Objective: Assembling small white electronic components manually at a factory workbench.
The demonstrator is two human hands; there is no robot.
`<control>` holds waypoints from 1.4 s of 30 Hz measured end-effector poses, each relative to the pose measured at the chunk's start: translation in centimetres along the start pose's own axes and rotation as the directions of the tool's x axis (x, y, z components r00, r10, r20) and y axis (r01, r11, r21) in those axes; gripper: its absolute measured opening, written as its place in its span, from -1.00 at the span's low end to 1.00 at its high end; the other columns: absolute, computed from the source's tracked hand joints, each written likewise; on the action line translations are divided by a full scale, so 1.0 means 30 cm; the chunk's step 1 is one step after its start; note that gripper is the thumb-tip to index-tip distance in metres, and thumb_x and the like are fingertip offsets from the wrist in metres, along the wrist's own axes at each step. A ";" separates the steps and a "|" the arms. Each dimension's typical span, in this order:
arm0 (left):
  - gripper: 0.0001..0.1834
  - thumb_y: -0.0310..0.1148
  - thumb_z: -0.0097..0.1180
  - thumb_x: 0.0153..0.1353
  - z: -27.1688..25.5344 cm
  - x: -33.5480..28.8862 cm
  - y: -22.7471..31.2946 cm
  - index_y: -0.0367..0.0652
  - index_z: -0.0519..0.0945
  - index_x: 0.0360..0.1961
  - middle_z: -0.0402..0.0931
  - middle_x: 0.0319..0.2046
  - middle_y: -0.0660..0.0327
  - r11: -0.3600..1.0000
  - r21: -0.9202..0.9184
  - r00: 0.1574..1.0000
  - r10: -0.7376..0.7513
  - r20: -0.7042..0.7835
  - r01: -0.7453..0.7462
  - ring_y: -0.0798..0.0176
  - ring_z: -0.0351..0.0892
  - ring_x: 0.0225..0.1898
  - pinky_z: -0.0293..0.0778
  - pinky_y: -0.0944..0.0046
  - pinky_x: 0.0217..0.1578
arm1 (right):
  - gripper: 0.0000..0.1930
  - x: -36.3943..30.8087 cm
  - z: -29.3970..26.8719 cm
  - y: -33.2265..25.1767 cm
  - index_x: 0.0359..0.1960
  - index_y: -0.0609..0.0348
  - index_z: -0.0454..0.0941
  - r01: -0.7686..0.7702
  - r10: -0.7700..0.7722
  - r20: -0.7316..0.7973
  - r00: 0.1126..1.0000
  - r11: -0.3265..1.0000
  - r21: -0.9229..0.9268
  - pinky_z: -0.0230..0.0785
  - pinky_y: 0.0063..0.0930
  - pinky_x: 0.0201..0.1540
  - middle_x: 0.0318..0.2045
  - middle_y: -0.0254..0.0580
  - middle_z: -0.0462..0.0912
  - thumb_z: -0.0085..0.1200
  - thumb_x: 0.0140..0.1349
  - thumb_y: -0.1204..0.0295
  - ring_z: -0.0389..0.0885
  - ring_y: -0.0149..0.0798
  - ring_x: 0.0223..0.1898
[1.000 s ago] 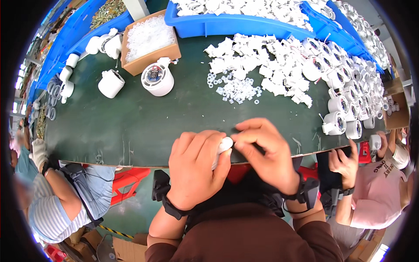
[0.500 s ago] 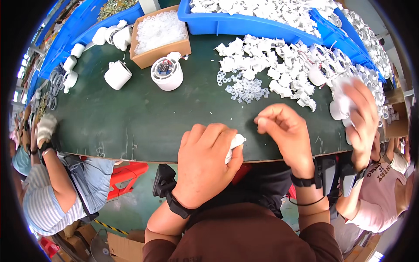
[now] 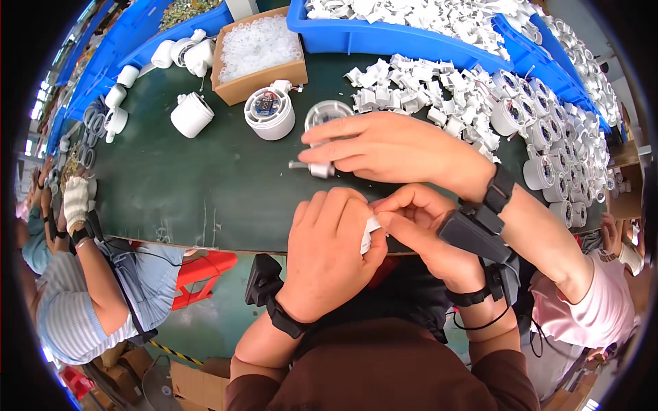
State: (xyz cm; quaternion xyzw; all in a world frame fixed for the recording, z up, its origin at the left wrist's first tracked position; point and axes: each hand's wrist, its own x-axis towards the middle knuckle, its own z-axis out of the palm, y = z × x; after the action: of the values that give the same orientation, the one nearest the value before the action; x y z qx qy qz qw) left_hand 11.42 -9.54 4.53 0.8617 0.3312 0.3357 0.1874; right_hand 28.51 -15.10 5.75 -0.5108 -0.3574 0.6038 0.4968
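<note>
My left hand [image 3: 327, 257], near the table's front edge, is closed around a small white plastic part [image 3: 370, 235]; only a piece of it shows between thumb and fingers. My right hand [image 3: 432, 233] meets it from the right, fingers pinched at the part's edge. Whatever those fingertips hold is too small or hidden to make out. Just beyond my hands, a co-worker's hand [image 3: 391, 147] reaches in from the right over a round white housing [image 3: 329, 109], partly covering it. Another round white housing [image 3: 269, 113] with a blue circuit board stands left of that one.
A cardboard box [image 3: 264, 81] of clear rings stands at the back, beside a blue bin [image 3: 404, 40] of white parts. Loose white parts [image 3: 391, 85] lie before the bin. Rows of white housings [image 3: 548, 147] fill the right. A gloved co-worker's hand [image 3: 77, 198] is at left.
My right hand has moved left to meet the white part in my left hand. The co-worker's hand has swung from the far right across the table, where a round housing now stands.
</note>
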 end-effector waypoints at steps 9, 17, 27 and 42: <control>-0.67 -0.50 0.38 -0.04 0.019 -0.032 -0.001 -0.09 0.53 -0.24 0.56 -0.19 0.20 0.997 -0.073 0.992 -0.031 -0.120 0.022 0.04 0.51 -0.22 0.35 0.08 -0.20 | -0.85 -0.017 0.015 0.031 -0.05 0.30 0.63 0.058 -0.050 -0.081 0.995 0.994 0.094 0.50 -0.37 0.13 -0.06 -0.16 0.71 0.11 0.42 0.56 0.64 -0.35 0.01; -0.71 -0.47 0.42 -0.08 -0.015 -0.039 -0.025 -0.02 0.61 -0.31 0.60 -0.25 0.31 0.997 -0.049 0.997 0.049 -0.056 -0.052 0.11 0.54 -0.27 0.37 0.13 -0.27 | -0.87 -0.010 0.048 0.046 -0.06 0.30 0.60 0.030 -0.028 -0.094 0.995 0.999 0.022 0.47 -0.48 0.13 -0.08 -0.16 0.72 0.04 0.44 0.61 0.64 -0.41 -0.01; -0.45 -0.20 0.51 0.03 -0.216 -0.028 -0.221 -0.11 0.59 0.03 0.50 0.07 0.07 0.840 0.456 0.914 -0.108 -0.391 0.294 -0.15 0.34 0.20 0.25 -0.11 0.16 | -0.85 -0.015 0.039 0.072 -0.04 0.31 0.59 0.062 -0.058 0.044 0.997 0.993 -0.097 0.45 -0.44 0.16 0.02 -0.11 0.68 0.06 0.49 0.50 0.60 -0.38 0.00; -0.74 -0.36 0.29 0.15 -0.029 0.101 -0.203 -0.19 0.65 -0.14 0.44 -0.24 0.12 0.918 0.349 0.969 -0.117 -0.216 0.188 -0.02 0.43 -0.16 0.40 0.00 -0.15 | -0.87 -0.051 0.036 0.113 -0.06 0.34 0.58 0.266 -0.238 0.123 0.963 0.909 -0.322 0.42 -0.42 0.15 0.02 -0.05 0.62 0.04 0.44 0.64 0.59 -0.32 0.05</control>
State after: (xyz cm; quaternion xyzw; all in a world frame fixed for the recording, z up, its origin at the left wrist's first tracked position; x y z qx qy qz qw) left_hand 9.79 -3.01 3.22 0.8166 0.4708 0.3334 0.0164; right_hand 26.65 -17.34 3.21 -0.5127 -0.5375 0.4851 0.4615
